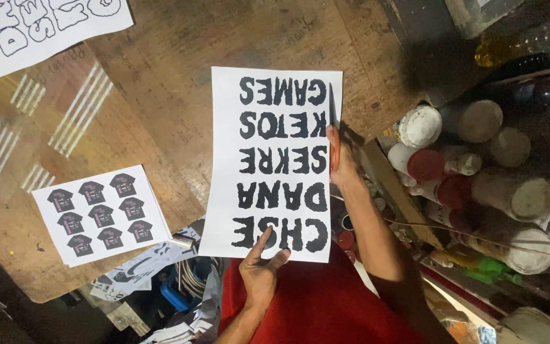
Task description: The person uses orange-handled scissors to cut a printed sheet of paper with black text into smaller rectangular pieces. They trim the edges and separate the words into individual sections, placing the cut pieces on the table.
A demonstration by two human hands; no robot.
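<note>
A white sheet [275,114] printed with large black block letters hangs in front of me over a wooden table [160,57]. My left hand [261,271] pinches the sheet's near edge, thumb on top. My right hand [342,159] grips orange-handled scissors [333,130] at the sheet's right edge. Their dark blades point away from me along that edge, about a third of the way down the sheet. My red garment [313,306] shows below the paper.
A smaller sheet [100,213] printed with rows of dark shirt pictures lies at the left. Another lettered sheet [39,28] lies top left. Several paint jars and bottles [479,159] crowd the right. Paper scraps [141,274] lie by the table's near edge.
</note>
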